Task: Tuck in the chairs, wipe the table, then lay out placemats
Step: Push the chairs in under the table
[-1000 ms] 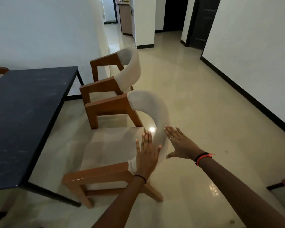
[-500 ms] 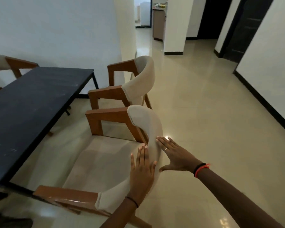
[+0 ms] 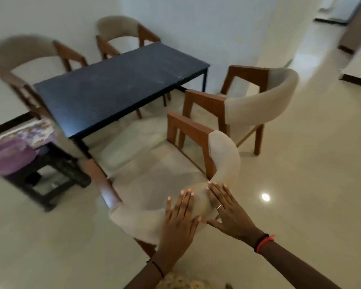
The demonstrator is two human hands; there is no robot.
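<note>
Chairs come first in this job, and the one you are working on, the near chair (image 3: pixel 225 151), stands out on the floor just off the near corner of the table (image 3: pixel 117 88), turned at a slant to it rather than square. Your left hand (image 3: pixel 178 224) and right hand (image 3: pixel 227 211) both lie flat on the outside of its padded backrest. The fingers are straight, and the hands sit side by side with the thumbs almost meeting. Neither grips anything; they only press. So the step in hand reads as tucking in, with wiping and placemats not yet begun: the tabletop shows pale smears, and you hold no cloth.

The next move, as I judge it, calls for a steady push through both palms toward the table. Put more weight on one side so the chair swings square before the seat goes under. Watch the table's corner leg: the armrest (image 3: pixel 104 184) on your left looks close to it, though blur there makes it hard to tell whether they touch.

A second chair (image 3: pixel 258 105) stands just beside this one on the same side, also pulled out. A far right chair (image 3: pixel 117 28) and a far left chair (image 3: pixel 23 51) stand across the table. A dark stool (image 3: pixel 56 170) stands near on your left, so keep the chair from drifting that way.
</note>
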